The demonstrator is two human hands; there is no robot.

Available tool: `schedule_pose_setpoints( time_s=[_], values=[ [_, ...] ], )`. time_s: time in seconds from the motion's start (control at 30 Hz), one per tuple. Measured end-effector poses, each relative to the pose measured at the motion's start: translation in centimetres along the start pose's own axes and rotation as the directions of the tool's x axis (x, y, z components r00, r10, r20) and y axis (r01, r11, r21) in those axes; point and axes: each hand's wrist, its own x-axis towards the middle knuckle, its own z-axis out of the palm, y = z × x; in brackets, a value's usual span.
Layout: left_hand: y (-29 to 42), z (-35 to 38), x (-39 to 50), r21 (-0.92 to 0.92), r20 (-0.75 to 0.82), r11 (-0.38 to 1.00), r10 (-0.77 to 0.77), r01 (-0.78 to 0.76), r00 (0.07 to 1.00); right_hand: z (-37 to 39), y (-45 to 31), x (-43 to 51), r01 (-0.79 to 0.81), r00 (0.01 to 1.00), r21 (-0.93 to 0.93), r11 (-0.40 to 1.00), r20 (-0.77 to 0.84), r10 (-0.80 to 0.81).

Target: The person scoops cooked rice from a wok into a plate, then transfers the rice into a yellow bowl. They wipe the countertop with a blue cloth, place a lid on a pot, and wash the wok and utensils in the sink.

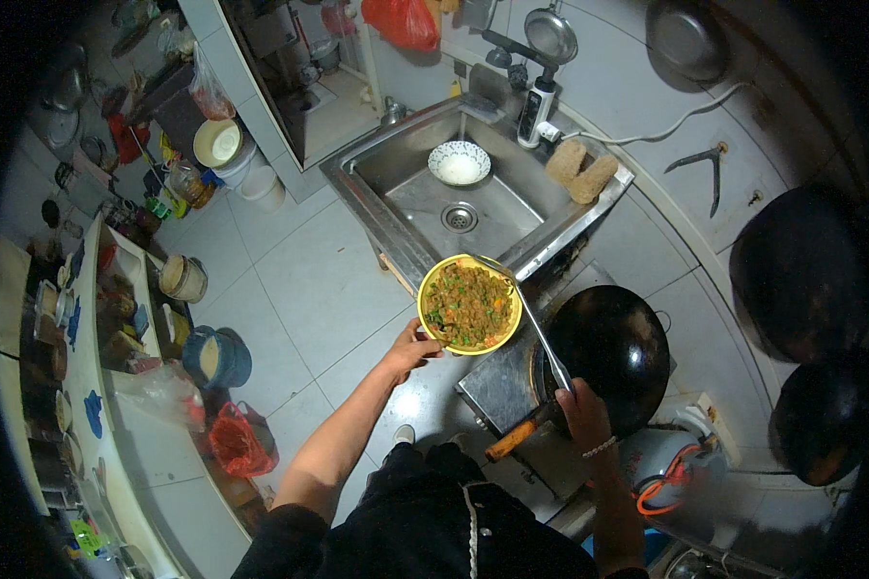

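Note:
My left hand (410,351) grips the lower left rim of a yellow bowl (425,324) full of chopped, cooked food (471,305) with green and orange bits. In my right hand (584,411) is the handle of a long metal spatula or ladle (543,336); its head lies at the bowl's upper right rim. A dark wok (612,354) with a wooden handle (514,440) sits on the stove (500,387), just above my right hand. Beyond the bowl, a patterned white bowl (459,163) stands in the steel sink (405,210).
Two brown scrubbing pads (583,172) and a faucet (536,108) are at the sink's right rim. Dark woks (796,275) hang on the right wall. A grey gas cylinder (652,459) stands low right. Along the left are a blue bucket (221,362), a red bag (239,441) and a counter (163,449).

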Motion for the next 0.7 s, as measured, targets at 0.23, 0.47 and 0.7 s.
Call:
schedule_pose_setpoints(
  time_s=[0.23, 0.47, 0.7],
  values=[
    [-1.1, 1.9, 1.7, -0.349, 0.045, 0.932, -0.083, 0.093, 0.996, 0.5, -1.1, 2.8, -0.232, 0.958, -0.072, 0.97, 0.157, 0.241],
    [-2.2, 2.5, 2.9, -0.507, 0.023, 0.86, -0.05, 0.055, 0.999, -2.0, -1.7, 0.1, -0.038, 0.998, -0.122, 0.992, 0.053, 0.045],
    [-1.9, 2.5, 1.1, -0.559, -0.045, 0.828, 0.024, -0.045, 0.999, 2.0, 4.9, -8.1, -0.449, 0.869, 0.121, 0.885, -0.173, 0.464]
  ],
)
